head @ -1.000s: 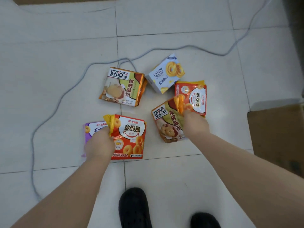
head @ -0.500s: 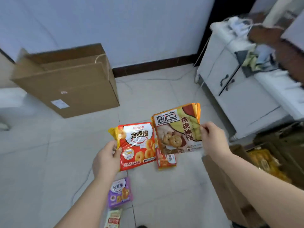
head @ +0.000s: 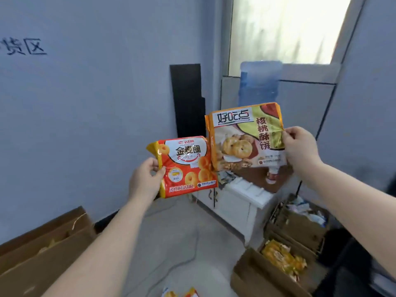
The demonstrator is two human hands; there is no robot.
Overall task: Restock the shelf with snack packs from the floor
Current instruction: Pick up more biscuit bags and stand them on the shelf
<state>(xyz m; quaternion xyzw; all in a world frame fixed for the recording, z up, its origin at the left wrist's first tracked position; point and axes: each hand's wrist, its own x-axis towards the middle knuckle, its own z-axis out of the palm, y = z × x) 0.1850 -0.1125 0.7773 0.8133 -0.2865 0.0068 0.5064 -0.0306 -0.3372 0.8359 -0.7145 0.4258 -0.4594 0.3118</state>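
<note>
My left hand grips the left edge of a red snack pack printed with golden ring biscuits, held upright at chest height. My right hand pinches the right edge of a larger orange and green walnut biscuit pack, held upright and a little higher, its left side just touching the red pack. Both packs face me, well above the floor. The tops of more snack packs on the floor peek in at the bottom edge. No shelf is in view.
A white low cabinet stands ahead by the wall, with a blue water jug behind it. An open cardboard box with yellow packs sits at the lower right, another carton at the lower left. A black panel leans in the corner.
Both hands have lifted their packs off the floor and raised them higher. My view has swung up from the floor to the wall and window corner.
</note>
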